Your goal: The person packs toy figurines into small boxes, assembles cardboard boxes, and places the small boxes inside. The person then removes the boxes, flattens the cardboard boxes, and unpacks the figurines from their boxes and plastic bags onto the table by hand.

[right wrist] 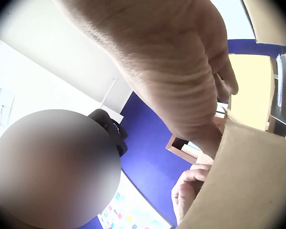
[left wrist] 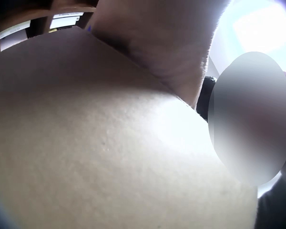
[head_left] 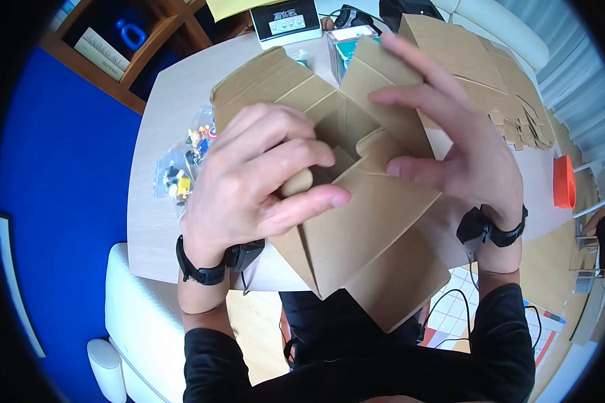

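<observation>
Brown box [head_left: 363, 228] sits between our left hand [head_left: 249, 174], pinching 1 tab [head_left: 296, 183], and our spread right hand [head_left: 474, 148], thumb [head_left: 417, 172] touching it; 1 corner [head_left: 321, 285] faces us.

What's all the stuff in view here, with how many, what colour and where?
Open cardboard box: one, brown, centre
Flattened cardboard: pile, uncounted, brown, table's far right
Table: one, pale, under the box
Bags of small figures: at least two, clear, multicoloured contents, table's left
Orange-red object: one, table's right edge
Shelf unit: one, brown, upper left
Loop-shaped ornament: one, blue, on the shelf
Wall: blue, left
Curtain: white, upper right
Wristbands: two, black, one per wrist
Left hand: one, gripping a box flap
Right hand: one, fingers spread, by another flap
</observation>
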A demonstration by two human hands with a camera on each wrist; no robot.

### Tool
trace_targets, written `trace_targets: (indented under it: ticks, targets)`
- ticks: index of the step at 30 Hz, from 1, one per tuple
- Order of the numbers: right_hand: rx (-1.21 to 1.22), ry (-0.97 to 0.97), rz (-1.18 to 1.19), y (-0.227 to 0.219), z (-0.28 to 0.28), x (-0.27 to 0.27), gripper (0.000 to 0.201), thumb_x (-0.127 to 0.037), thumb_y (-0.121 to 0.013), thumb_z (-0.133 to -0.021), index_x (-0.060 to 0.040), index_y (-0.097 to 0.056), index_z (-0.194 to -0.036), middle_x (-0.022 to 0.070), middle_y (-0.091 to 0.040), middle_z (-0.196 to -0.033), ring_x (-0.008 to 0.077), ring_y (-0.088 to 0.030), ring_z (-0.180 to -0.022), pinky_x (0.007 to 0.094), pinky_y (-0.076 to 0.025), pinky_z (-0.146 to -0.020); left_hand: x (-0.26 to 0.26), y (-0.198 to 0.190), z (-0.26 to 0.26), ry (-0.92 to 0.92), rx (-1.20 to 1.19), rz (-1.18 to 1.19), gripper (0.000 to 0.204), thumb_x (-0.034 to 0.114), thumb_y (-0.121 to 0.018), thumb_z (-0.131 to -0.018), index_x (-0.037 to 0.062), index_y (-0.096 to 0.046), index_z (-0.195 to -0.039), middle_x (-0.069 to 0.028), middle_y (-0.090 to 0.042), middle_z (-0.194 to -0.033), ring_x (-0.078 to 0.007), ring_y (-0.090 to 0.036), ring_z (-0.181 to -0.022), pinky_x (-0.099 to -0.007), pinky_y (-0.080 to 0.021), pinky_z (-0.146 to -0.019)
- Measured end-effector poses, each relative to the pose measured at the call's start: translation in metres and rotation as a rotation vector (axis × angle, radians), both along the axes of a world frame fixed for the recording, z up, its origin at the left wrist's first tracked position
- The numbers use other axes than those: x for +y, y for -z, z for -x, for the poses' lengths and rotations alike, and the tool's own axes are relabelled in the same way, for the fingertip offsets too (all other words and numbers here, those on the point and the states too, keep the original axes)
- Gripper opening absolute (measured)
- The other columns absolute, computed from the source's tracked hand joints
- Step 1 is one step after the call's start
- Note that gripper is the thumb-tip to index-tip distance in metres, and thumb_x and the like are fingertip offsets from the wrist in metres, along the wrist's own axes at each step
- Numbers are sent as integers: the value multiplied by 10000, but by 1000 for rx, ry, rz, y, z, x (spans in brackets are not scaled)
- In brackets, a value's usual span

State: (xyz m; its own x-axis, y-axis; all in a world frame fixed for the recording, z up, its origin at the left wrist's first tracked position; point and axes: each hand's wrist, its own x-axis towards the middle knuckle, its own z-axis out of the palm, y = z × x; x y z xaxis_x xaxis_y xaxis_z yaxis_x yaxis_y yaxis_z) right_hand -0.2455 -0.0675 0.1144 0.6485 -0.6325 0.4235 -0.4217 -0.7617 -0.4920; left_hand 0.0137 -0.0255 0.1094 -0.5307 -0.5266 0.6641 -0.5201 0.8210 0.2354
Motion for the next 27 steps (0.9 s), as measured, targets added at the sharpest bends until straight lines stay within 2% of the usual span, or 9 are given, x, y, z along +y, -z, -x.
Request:
trace_targets:
  ticks: [3,6,10,11,15,18,20,23,27]
  targets:
    - [-200,-51,133,-2,-4,0,619,-73,-801,-651,-85,-614,-1241,125,-424,-1477,319,-522,-1258,394,-390,-1068,5,-1,1,-50,-50,-132,287,189,-815,-689,10,-673,-862,-118,-617,-883,-309,-618,-884,-386,-502,-752]
    - [-400,-176,-188,1,-4,5,549,-45,-760,-700,-86,-625,-1231,126,-502,-1410,311,-538,-1238,391,-426,-1031,-2,6,-3,-56,-32,15,261,169,-806,-695,34,-683,-881,-109,-614,-907,-291,-612,-888,-367,-501,-737]
    - [-5,-163,1,9,-4,-2,395,-17,-708,-755,-77,-676,-1144,126,-585,-1300,310,-565,-1190,391,-459,-985,-14,5,-9,-163,71,430,226,82,-757,-697,49,-693,-911,-140,-580,-1059,-293,-580,-980,-370,-493,-787]
    - [13,-220,39,11,-5,-4,351,-16,-699,-765,-78,-694,-1111,124,-598,-1277,311,-568,-1178,390,-467,-973,-10,5,-11,-211,50,428,525,36,-706,-746,18,-527,-1240,-209,-504,-1261,-340,-527,-1157,-416,-466,-916]
    - [35,-185,-4,10,-4,2,306,-19,-702,-764,-80,-713,-1064,116,-606,-1264,316,-567,-1176,392,-469,-971,-18,10,-7,-33,555,185,681,1,-663,-798,17,-320,-1386,-233,-495,-1302,-340,-515,-1216,-426,-446,-998]
    - [28,-165,-43,12,-3,1,276,-17,-705,-763,-77,-721,-1032,111,-606,-1267,311,-563,-1186,395,-473,-967,-4,12,-19,-7,380,-77,641,-3,-659,-809,3,-346,-1368,-235,-542,-1257,-309,-579,-1141,-415,-461,-995]
    - [42,-150,-84,11,-2,2,256,-25,-716,-758,-71,-726,-1009,113,-599,-1278,316,-565,-1187,398,-474,-965,5,0,-17,-79,152,-269,368,71,-745,-753,22,-639,-1102,-111,-674,-1114,-270,-637,-1086,-356,-514,-907]
    - [-6,-161,31,17,-3,-2,173,-115,-707,-809,-70,-710,-976,96,-613,-1182,304,-612,-1029,375,-509,-850,-2,1,-17,-3,-46,-343,418,156,-781,-725,61,-666,-1116,-116,-658,-1155,-308,-625,-1098,-375,-507,-918]
    - [21,-153,-103,9,-2,2,204,-45,-740,-743,-52,-718,-945,111,-611,-1221,301,-596,-1121,375,-501,-914,-2,-1,-16,33,-99,-316,519,273,-801,-681,30,-684,-1124,-170,-620,-1231,-323,-590,-1160,-391,-461,-967]
